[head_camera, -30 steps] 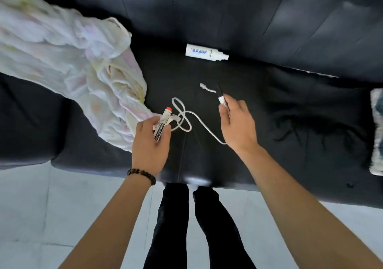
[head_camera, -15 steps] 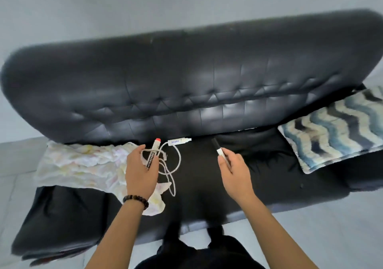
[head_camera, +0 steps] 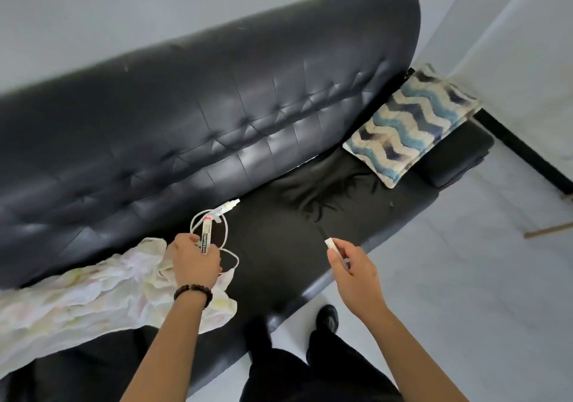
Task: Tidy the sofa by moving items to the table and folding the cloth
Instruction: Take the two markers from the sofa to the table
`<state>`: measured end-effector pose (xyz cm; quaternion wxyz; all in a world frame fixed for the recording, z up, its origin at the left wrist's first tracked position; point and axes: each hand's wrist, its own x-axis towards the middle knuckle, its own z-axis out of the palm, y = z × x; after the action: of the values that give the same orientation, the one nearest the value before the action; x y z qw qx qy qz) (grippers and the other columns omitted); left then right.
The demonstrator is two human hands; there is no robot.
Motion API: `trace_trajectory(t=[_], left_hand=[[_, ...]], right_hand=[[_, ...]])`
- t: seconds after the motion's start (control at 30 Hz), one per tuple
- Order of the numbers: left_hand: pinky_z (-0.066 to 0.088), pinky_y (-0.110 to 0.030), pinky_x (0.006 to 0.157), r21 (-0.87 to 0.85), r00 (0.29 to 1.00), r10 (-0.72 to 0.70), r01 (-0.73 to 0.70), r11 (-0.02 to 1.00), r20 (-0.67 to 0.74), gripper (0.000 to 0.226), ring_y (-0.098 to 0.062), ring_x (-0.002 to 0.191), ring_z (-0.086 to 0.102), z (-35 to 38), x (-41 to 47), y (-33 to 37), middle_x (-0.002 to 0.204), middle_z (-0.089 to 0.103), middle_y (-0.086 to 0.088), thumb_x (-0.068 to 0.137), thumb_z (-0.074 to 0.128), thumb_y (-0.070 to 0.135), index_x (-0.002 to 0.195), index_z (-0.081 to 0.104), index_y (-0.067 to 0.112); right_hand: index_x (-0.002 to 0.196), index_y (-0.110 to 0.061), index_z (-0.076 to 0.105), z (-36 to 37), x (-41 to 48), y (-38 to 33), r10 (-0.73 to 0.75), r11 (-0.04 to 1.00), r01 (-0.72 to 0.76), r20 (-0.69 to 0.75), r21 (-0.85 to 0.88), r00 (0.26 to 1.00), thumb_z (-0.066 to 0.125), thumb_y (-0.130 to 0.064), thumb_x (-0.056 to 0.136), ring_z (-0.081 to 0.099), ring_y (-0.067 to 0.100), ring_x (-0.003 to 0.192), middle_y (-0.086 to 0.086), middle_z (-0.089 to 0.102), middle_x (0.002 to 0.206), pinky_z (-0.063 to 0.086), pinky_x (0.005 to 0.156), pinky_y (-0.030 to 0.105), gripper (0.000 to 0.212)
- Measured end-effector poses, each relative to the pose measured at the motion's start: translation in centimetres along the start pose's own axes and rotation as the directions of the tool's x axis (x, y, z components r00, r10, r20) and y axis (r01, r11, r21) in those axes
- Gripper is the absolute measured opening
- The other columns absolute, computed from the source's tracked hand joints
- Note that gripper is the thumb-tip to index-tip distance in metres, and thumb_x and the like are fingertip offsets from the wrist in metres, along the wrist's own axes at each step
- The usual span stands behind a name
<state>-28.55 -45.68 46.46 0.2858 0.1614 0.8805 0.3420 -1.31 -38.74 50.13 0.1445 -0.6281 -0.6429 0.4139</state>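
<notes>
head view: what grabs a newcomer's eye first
A black tufted leather sofa fills the frame, a wavy blue cushion at its right end, a crumpled pale cloth at its left. The left hand grips a white marker and white cable; the right hand pinches a slim pen.

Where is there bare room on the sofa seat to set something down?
Free: the sofa seat from the cloth to the pillow, front edge to backrest, except the white bottle at the back crease. Crowded: the left end, where the cloth covers the seat and the left hand holds a marker and cable above it.
</notes>
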Motion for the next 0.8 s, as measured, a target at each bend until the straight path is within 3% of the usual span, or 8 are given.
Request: trace_trajectory(t=[0.1,0.3,0.4,0.63,0.8], left_hand=[[0.046,-0.016,0.04,0.004,0.994,0.093,-0.093,0.996,0.062,0.018,-0.027,0.068,0.068,0.8,-1.7,1.2,0.102,0.061,-0.012,0.089,0.061,0.015,0.102,0.05,0.017],[0.05,-0.028,0.053,-0.056,0.97,0.224,-0.219,0.974,0.1,0.018,-0.024,0.061,0.064,3.4,-7.6,7.9,0.086,0.063,0.0,0.092,0.059,0.016,0.11,0.056,0.018],[0.05,-0.03,0.055,-0.041,0.94,0.322,-0.319,0.947,0.114,0.022,-0.024,0.059,0.063,7.3,-11.4,11.5,0.09,0.067,-0.008,0.091,0.061,0.018,0.112,0.057,0.017],[0.042,-0.021,0.038,-0.191,0.8,0.527,-0.491,0.85,0.286,0.017,-0.019,0.052,0.055,21.6,-26.8,19.3,0.093,0.067,-0.015,0.092,0.061,0.019,0.108,0.058,0.021],[0.049,-0.029,0.049,-0.294,0.61,0.657,-0.593,0.749,0.443,0.02,-0.013,0.062,0.061,31.7,-38.9,24.1,0.099,0.065,-0.002,0.096,0.058,0.018,0.115,0.056,0.021]], right_hand=[[0.128,-0.034,0.058,-1.8,-1.1,1.3,0.032,0.998,-0.03,-0.054,0.047,0.998,0.046,-0.044,0.101,0.06,0.009,0.092,-0.008,0.061,0.1,0.054,0.088,0.033,0.032],[0.127,-0.032,0.058,-7.8,-2.3,3.8,0.094,0.972,-0.052,-0.179,0.23,0.979,0.048,-0.042,0.101,0.061,0.013,0.094,-0.007,0.061,0.105,0.055,0.086,0.032,0.03],[0.127,-0.032,0.058,-12.5,-3.3,7.5,0.14,0.949,-0.053,-0.267,0.311,0.953,0.047,-0.043,0.101,0.061,0.016,0.093,-0.004,0.061,0.104,0.054,0.084,0.034,0.03],[0.122,-0.036,0.059,-26.8,-7.8,20.9,0.292,0.881,-0.046,-0.465,0.471,0.836,0.05,-0.04,0.1,0.062,0.014,0.081,-0.006,0.059,0.099,0.057,0.075,0.037,0.024],[0.117,-0.038,0.061,-36.9,-11.2,28.9,0.428,0.808,-0.014,-0.569,0.589,0.702,0.053,-0.038,0.099,0.064,0.018,0.084,-0.008,0.06,0.102,0.056,0.072,0.032,0.02]])
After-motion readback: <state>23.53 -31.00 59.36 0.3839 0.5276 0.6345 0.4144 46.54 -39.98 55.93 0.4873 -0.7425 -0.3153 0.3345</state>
